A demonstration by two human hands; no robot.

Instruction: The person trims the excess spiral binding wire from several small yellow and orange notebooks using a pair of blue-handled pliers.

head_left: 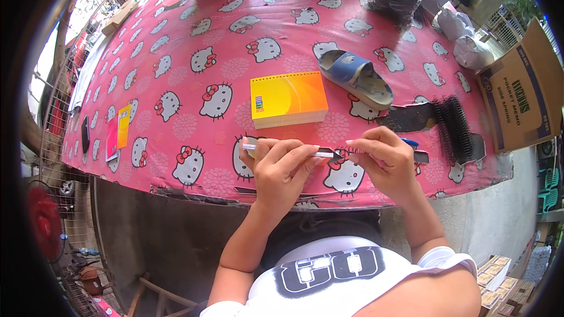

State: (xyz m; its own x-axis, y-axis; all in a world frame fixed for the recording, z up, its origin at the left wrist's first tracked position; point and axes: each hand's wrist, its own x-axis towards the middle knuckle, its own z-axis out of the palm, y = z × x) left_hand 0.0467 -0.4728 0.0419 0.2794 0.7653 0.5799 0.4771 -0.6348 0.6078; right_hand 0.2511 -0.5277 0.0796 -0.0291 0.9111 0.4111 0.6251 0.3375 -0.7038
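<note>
Near table edge, hands, held pad, notebooks beyond

A thin notebook, its page edge white, is held nearly edge-on above the pink desk. Its right end looks dark.

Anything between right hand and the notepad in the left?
Nothing visible blocks the right hand from the notepad in the left hand; pink tablecloth shows in the gap. Anything finer there, can't tell.
</note>
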